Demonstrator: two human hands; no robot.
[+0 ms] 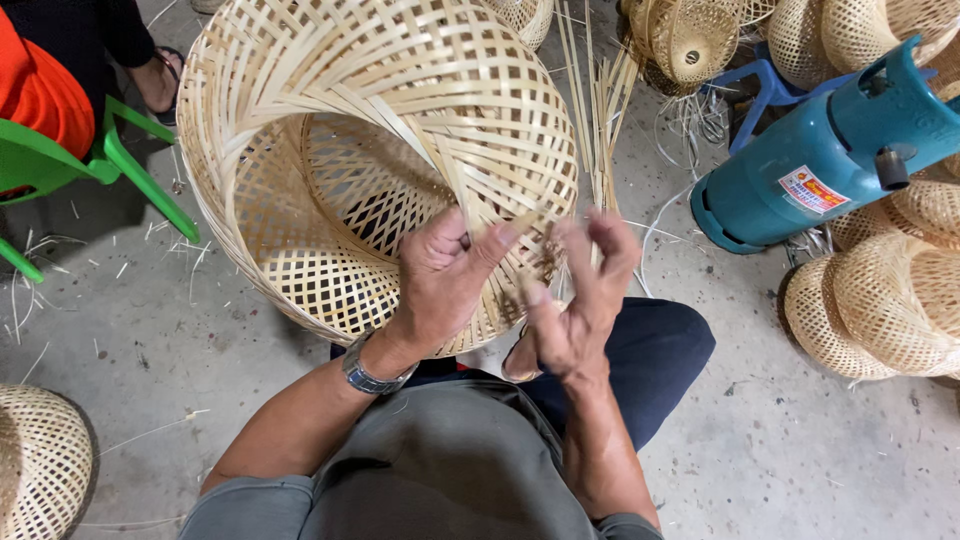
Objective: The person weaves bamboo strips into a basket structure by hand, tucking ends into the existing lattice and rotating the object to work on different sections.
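A large open-weave bamboo basket (pixel 330 120) lies tilted on its side in front of me, its mouth facing me. My left hand (pixel 440 275) grips the basket's near rim, thumb pressed over the strips. My right hand (pixel 580 290) pinches loose bamboo strips (pixel 600 130) that stick out of the rim and run away from me. A metal watch (pixel 372 378) sits on my left wrist. My knees in dark trousers are below the basket.
A teal gas cylinder (pixel 830 150) lies on its side at the right. Finished woven baskets (pixel 880 310) are stacked at right and along the top; another basket (pixel 40 460) is at bottom left. A green plastic chair (pixel 110 165) with a seated person in orange stands at upper left. Concrete floor (pixel 800 450) all around.
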